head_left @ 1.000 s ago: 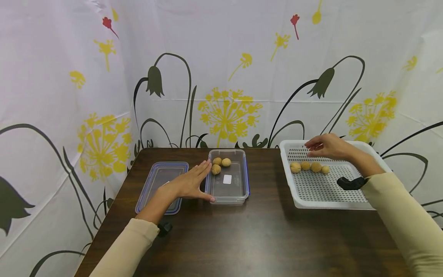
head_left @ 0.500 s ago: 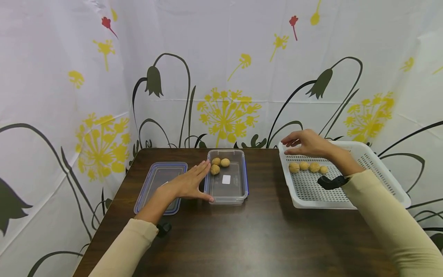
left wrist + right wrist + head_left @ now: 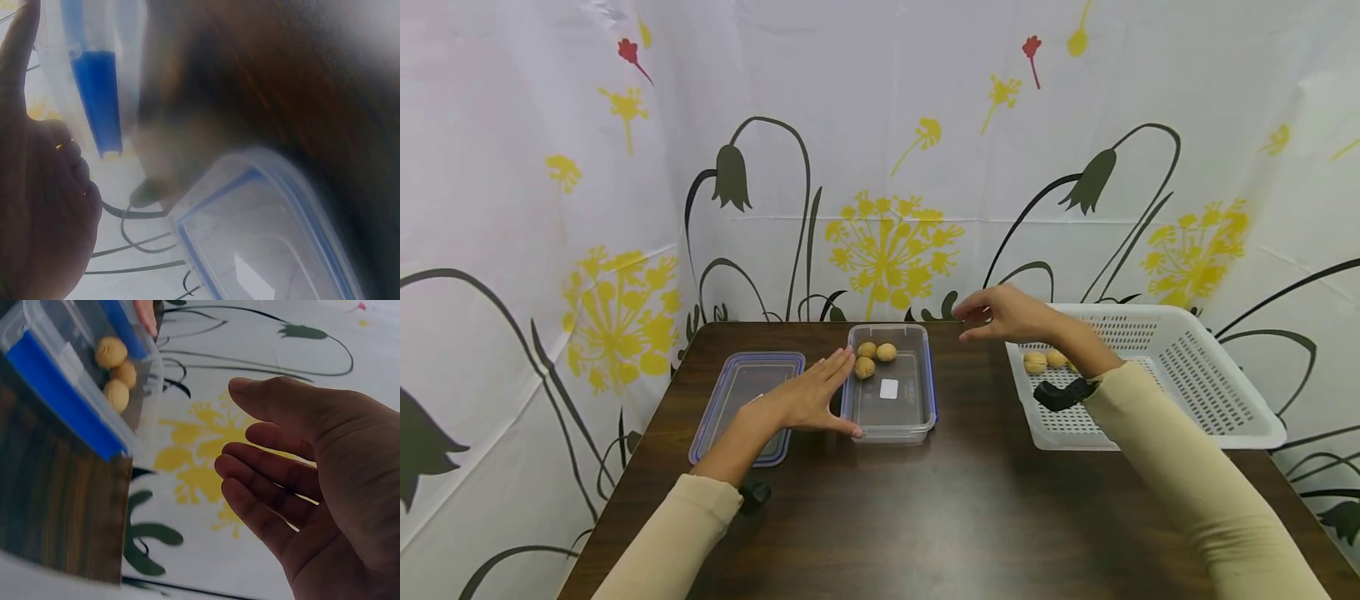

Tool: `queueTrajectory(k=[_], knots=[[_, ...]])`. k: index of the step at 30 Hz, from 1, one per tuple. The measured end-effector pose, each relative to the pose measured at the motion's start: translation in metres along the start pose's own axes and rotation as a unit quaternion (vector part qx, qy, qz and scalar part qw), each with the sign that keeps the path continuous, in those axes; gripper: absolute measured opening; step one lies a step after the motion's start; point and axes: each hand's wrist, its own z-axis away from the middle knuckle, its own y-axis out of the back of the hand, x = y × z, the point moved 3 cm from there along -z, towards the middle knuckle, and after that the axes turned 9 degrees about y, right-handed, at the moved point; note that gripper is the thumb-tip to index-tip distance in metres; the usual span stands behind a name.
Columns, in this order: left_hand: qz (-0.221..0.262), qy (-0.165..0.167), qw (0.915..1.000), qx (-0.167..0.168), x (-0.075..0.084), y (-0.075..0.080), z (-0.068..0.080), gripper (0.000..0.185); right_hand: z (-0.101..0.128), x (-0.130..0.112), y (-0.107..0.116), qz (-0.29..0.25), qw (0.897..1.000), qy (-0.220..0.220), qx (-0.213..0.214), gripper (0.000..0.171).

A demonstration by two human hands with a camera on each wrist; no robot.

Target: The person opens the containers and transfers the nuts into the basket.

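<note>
A clear plastic food box [image 3: 907, 408] with blue side clips stands on the table. Inside it lie three walnuts [image 3: 865, 367], grouped at the back left. My left hand [image 3: 805, 398] has its fingers stretched along the box's left side, thumb at the front left corner. In the left wrist view the box's blue clip [image 3: 99, 100] shows beside the palm. My right hand [image 3: 1011, 315] is raised between the box and a white plastic basket [image 3: 1217, 375]. Its fingers are loosely bent, thumb apart from them, and nothing shows between them in the right wrist view [image 3: 325, 469].
Several walnuts [image 3: 1034, 362] lie in the basket's left part, some hidden behind the right forearm. A clear lid [image 3: 737, 396] with a blue seal lies left of the box, partly under the left hand. A flowered curtain [image 3: 880, 167] hangs behind the table's back edge.
My right hand has moved left, from over the basket past its left rim toward the box. The left hand has stayed in place, and the box still holds three walnuts.
</note>
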Motion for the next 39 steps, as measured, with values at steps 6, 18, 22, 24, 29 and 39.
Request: queueTrajectory(k=[6, 18, 22, 24, 29, 39], knots=[[0.003, 0.002, 1.0000, -0.004, -0.001, -0.001, 0.000, 0.130, -0.023, -0.002, -0.021, -0.026, 1.000, -0.001, -0.015, 0.041], [-0.005, -0.001, 1.0000, -0.002, -0.001, -0.003, 0.001, 0.131, -0.058, 0.009, -0.072, -0.065, 0.997, 0.005, -0.043, 0.044], [-0.002, -0.003, 1.0000, 0.001, 0.000, -0.002, 0.001, 0.131, -0.066, 0.012, -0.088, -0.065, 0.997, -0.007, -0.043, 0.045], [-0.005, -0.003, 1.0000, 0.001, 0.000, -0.002, 0.000, 0.131, -0.070, 0.013, -0.095, -0.065, 0.997, -0.014, -0.044, 0.046], [-0.007, -0.008, 0.9999, 0.003, 0.001, 0.000, 0.000, 0.131, -0.080, 0.010, -0.110, -0.063, 0.997, -0.023, -0.046, 0.049], [-0.002, -0.017, 0.9998, 0.014, 0.003, 0.002, 0.002, 0.127, -0.098, 0.004, -0.138, -0.032, 0.998, -0.048, -0.018, 0.044]])
